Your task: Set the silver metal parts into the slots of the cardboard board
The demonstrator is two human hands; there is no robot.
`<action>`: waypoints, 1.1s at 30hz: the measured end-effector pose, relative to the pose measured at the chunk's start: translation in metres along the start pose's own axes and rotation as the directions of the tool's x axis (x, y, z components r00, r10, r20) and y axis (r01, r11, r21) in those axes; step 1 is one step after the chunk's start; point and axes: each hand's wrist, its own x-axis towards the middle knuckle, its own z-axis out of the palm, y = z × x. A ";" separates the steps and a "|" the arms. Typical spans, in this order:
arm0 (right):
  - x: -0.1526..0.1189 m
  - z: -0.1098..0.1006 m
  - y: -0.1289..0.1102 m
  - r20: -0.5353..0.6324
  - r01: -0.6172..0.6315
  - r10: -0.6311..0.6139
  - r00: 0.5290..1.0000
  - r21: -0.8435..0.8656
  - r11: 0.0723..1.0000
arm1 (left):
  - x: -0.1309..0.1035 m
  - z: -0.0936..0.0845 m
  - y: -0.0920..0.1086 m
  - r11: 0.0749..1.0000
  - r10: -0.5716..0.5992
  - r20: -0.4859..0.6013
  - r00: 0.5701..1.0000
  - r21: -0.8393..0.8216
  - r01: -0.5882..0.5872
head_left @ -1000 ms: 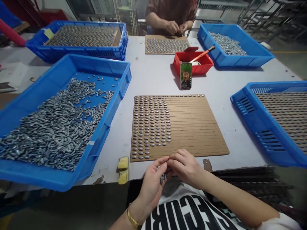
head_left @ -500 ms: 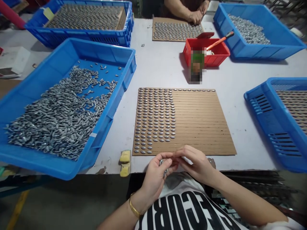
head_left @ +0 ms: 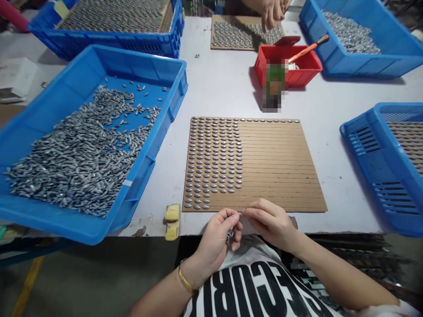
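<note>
My left hand (head_left: 220,235) is closed round several small grey metal pieces (head_left: 229,236), which show between thumb and curled fingers. Close beside it, my right hand (head_left: 269,222) has its thumb and fingertips pinched together near the left fingertips; whatever is between them is too small to make out. Both hands are at the front edge of a ridged cardboard sheet (head_left: 274,163). Rows of oval metal pieces (head_left: 214,154) lie along the sheet's left half, and one row runs along its far edge.
A blue tub (head_left: 139,185) of loose metal pieces stands at left, with a yellow block (head_left: 172,222) near it. A red bin (head_left: 304,72) holds an orange-handled tool. Blue crates (head_left: 360,163) flank the table. Across it, a co-worker's hand (head_left: 272,15) hovers over another sheet (head_left: 228,44).
My left fingers have curled further round the metal pieces, and my right fingertips have drawn slightly apart from them. The co-worker's hand has lifted. The view has shifted slightly.
</note>
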 end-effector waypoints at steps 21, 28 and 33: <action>0.020 0.017 0.040 0.000 -0.053 0.057 0.998 -0.364 0.930 | -0.013 -0.003 -0.004 0.974 0.034 -0.103 0.994 -0.218 -0.056; 0.021 0.017 0.040 0.015 -0.047 0.056 0.998 -0.377 0.925 | -0.008 -0.004 -0.002 0.967 0.035 -0.125 0.992 -0.246 -0.065; 0.020 0.012 0.040 -0.036 -0.109 0.104 0.994 -0.218 0.970 | -0.009 -0.005 -0.002 0.970 0.063 -0.112 0.992 -0.226 -0.087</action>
